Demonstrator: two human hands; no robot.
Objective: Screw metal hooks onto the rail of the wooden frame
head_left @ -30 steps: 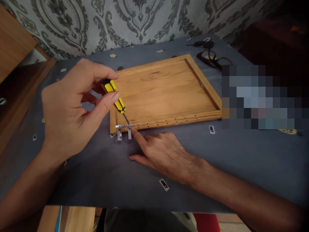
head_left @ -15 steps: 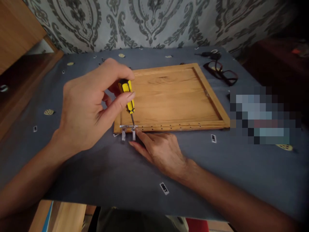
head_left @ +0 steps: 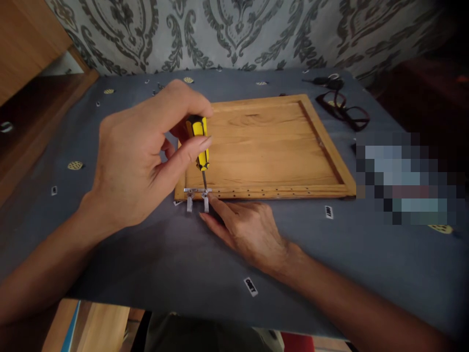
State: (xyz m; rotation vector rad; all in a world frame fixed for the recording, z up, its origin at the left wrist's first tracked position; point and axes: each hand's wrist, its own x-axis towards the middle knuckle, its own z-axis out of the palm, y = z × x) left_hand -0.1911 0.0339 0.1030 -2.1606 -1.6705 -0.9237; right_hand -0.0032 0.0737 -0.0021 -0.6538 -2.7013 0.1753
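Observation:
My left hand [head_left: 135, 156] grips a small yellow and black screwdriver [head_left: 201, 142] by its handle, thumb in front and index finger over the top. The shaft points down, its tip at the right end of a metal hook rack [head_left: 196, 190]. This rack lies along the front left rail of a framed wooden panel [head_left: 264, 146], and two hooks stick out past the edge. With index finger and thumb, my right hand [head_left: 252, 230] pinches about the rack's right end, beside the screwdriver tip. Small dark holes dot the rail further right.
Black-framed glasses [head_left: 344, 110] and keys [head_left: 326, 80] lie behind the panel's right side. A blurred-out object [head_left: 406, 178] is at the right. The blue patterned cloth [head_left: 164, 269] covers the table. Wooden furniture [head_left: 29, 49] stands at the left, against a patterned backdrop [head_left: 234, 34].
The view has shifted slightly, so the panel and hands appear a little further right. Both hands keep their holds, and the screwdriver tip stays at the rack.

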